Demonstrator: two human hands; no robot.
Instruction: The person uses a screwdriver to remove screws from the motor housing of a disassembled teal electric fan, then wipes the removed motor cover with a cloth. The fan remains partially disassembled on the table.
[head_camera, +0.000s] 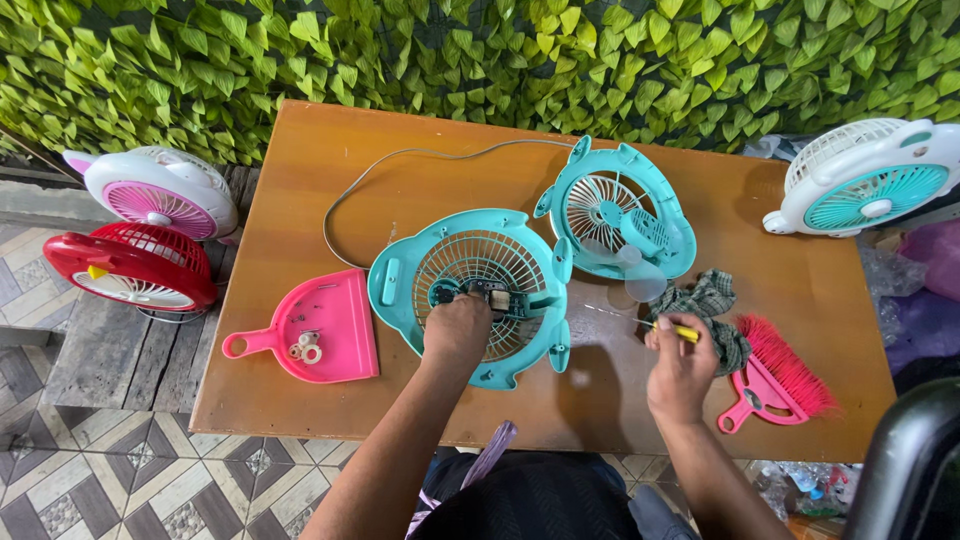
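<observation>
I'm looking straight down at the brown wooden table (300, 170), and the landmark is the teal plastic fan housing with the round grille (470, 295), lying flat near the table's middle. My left hand (457, 330) rests on the lower part of that grille, fingers curled together over the small dark circuit part (487, 296) at the hub; whether they actually pinch it I cannot tell, the knuckles hide the tips.

Right of the housing, my right hand (680, 365) is closed on a yellow-handled screwdriver (675, 330), fingers clamped round the handle, the thin shaft pointing left toward the housing. Just beyond that hand lies a green checked cloth (715, 305), and further right a pink hand brush (775, 380).

The housing looks light, thin moulded plastic: stiff at the rim, springy and brittle across the thin grille ribs. I judge the thick outer rim the place to grip, not the ribs. The circuit part seems fragile, so light pressure only.

Up and right of the housing sits a second teal fan half with its white blades (620, 215), a grey cable (400, 160) trailing off it. Left of the housing, a pink dustpan (315, 330) holds small screws and white rings. Whole fans sit off the table, two beyond its left edge and one at its right.
</observation>
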